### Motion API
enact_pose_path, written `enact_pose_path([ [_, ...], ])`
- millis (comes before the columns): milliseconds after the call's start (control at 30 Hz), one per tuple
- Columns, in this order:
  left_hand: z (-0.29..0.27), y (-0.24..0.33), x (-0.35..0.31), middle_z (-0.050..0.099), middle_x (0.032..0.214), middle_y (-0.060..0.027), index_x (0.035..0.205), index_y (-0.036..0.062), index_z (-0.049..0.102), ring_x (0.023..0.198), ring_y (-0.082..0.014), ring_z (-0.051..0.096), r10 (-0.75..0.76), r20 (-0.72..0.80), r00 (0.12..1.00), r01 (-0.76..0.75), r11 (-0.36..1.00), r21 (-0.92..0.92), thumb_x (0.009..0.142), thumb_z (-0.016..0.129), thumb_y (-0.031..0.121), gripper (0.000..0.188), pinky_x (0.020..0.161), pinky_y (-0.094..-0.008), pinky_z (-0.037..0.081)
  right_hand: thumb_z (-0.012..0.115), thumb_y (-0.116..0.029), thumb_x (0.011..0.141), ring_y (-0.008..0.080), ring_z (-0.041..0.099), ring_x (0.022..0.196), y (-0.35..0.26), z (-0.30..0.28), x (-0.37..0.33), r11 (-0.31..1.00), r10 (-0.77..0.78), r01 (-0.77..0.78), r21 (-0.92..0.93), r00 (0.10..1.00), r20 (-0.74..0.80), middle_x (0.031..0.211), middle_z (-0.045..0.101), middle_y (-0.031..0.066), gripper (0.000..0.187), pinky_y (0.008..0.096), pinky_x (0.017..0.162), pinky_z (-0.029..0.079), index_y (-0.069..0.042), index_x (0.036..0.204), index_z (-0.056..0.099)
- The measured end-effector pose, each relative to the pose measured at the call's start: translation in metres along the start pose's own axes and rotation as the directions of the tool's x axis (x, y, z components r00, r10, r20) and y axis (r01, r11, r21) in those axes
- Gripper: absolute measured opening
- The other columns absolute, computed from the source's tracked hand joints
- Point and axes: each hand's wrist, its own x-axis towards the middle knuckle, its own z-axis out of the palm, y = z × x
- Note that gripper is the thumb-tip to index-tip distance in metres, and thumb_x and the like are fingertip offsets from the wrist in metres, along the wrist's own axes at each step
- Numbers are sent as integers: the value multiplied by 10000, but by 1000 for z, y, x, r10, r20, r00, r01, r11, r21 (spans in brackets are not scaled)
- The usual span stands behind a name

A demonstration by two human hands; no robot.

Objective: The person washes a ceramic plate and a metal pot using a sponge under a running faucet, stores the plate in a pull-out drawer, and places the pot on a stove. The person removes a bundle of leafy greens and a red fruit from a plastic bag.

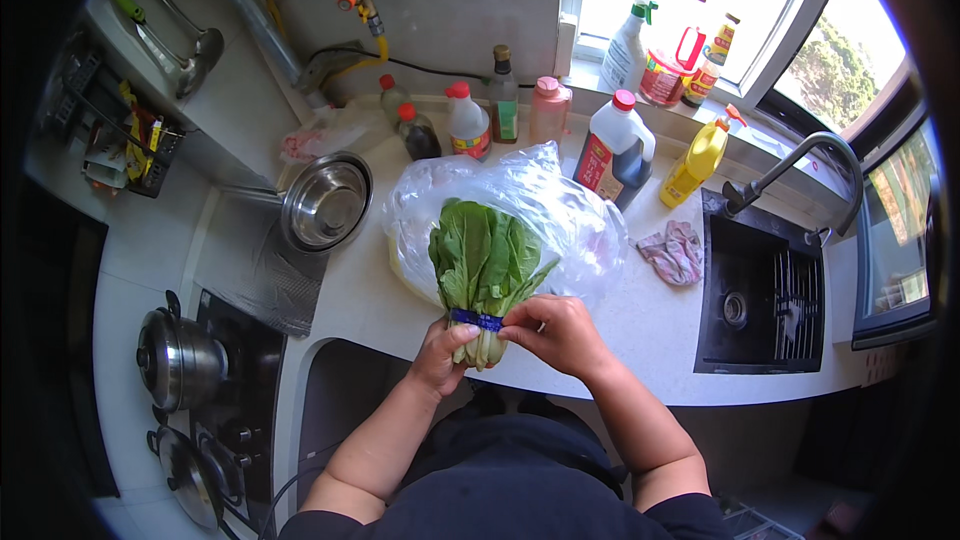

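A bunch of leafy greens point(487, 255) is held up over the counter's front edge, leaves pointing away from me and pale stems toward me. A blue band point(476, 320) wraps its stems. My left hand point(440, 354) is closed around the stems on their left side, thumb just below the band. My right hand point(552, 332) pinches at the band's right end, its fingertips closed there. Behind the greens a crumpled clear plastic bag point(560, 202) lies on the counter; what lies under it is hard to make out.
The black sink point(735, 310) with its tap point(800, 155) is at the right, a pink cloth point(673, 252) beside it. Several bottles line the back, including a large dark jug point(613, 152). Steel bowls point(327, 202) and the stove with a pot point(180, 358) are at left.
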Motion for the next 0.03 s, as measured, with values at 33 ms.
enact_pose_path([
  [33,1,1,-2,624,954,-112,1159,12,503,773,-218,628,-9,-2,1000,9,1000,8,732,610,341,549,624,-346,546,761,-136,728,183,632,609,-3,-3,3,997,67,-64,-29,993,96,714,657,85,143,301,594,523,-49,812,684],
])
